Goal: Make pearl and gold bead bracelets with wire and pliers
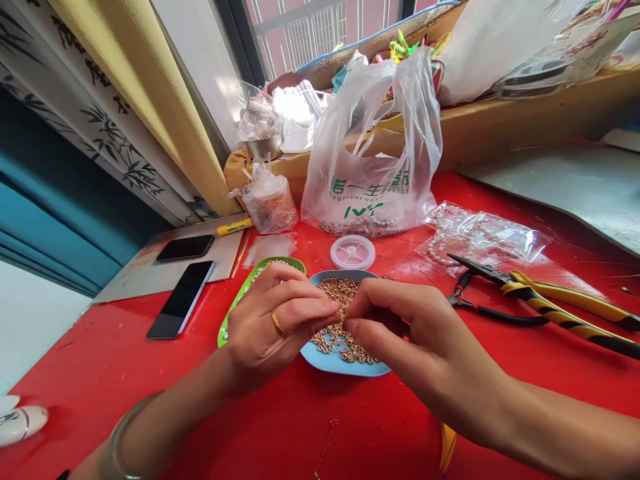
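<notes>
My left hand [273,323], with a gold ring, and my right hand [400,330] meet fingertip to fingertip above a blue dish [327,360] filled with small gold beads [340,293]. Both hands pinch something tiny between thumb and fingers; I cannot make out what it is. A green dish [240,297] lies partly under my left hand. A thin gold chain [325,447] lies on the red table [125,373] near the front edge.
A clear thread spool [353,251] sits behind the blue dish. Pliers with yellow-black handles [545,303] and a bag of pearls [480,237] lie at right. Two phones [183,297] lie at left. A white plastic bag [373,160] and small bagged containers stand at the back.
</notes>
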The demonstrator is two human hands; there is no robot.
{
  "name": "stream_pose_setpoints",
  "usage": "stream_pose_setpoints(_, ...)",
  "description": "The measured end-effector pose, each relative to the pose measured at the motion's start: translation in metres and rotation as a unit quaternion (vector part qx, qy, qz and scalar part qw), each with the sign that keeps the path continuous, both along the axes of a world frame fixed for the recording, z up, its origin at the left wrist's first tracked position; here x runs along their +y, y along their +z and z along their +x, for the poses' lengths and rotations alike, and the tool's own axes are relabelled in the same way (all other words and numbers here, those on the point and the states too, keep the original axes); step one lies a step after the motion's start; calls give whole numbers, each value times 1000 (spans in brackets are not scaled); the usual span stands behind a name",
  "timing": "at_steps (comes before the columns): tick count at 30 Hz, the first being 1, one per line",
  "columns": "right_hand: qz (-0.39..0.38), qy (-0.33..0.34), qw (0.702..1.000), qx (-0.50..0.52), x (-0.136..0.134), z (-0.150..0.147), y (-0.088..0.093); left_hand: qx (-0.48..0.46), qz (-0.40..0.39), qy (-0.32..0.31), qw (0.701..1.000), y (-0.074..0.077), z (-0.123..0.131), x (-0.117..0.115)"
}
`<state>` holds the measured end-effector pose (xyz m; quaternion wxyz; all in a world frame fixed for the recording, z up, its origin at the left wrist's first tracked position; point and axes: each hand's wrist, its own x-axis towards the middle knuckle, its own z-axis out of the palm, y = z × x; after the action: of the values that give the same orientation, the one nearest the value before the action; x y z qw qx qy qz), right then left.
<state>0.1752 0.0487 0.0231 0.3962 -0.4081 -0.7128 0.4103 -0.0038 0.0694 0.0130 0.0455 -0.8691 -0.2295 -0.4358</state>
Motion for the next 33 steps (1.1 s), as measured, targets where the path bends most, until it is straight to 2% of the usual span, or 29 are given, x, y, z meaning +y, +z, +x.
stream_pose_setpoints(5,10,1,1000,-13,1,1,-1,23,-6,-2,1000,2,-1,-1)
stream_pose_setpoints(8,24,-5,1000,-18,3,1,-3,-4,-29,-13,999,0,-1,1)
stream_pose_setpoints(12,40,-11,999,-19,5,2,-5,-89,-132,-27,987,-5,-2,4)
stream_pose_setpoints(15,41,-12,999,-19,6,2,-6,-116,-206,-48,970,-5,-3,5)
stream_pose_setpoints(19,51,-22,998,-20,9,3,-7,-136,-268,-62,952,-2,-2,4)
stream_pose_setpoints(23,77,-15,997,-17,10,1,-10,-151,-294,-66,941,0,-1,5)
stream_pose_setpoints(29,8,2,1000,24,12,0,-12,-167,-367,-77,912,1,-3,8)
stream_pose_setpoints(33,-14,11,999,29,13,-1,-13,-160,-351,-66,920,2,-3,7)
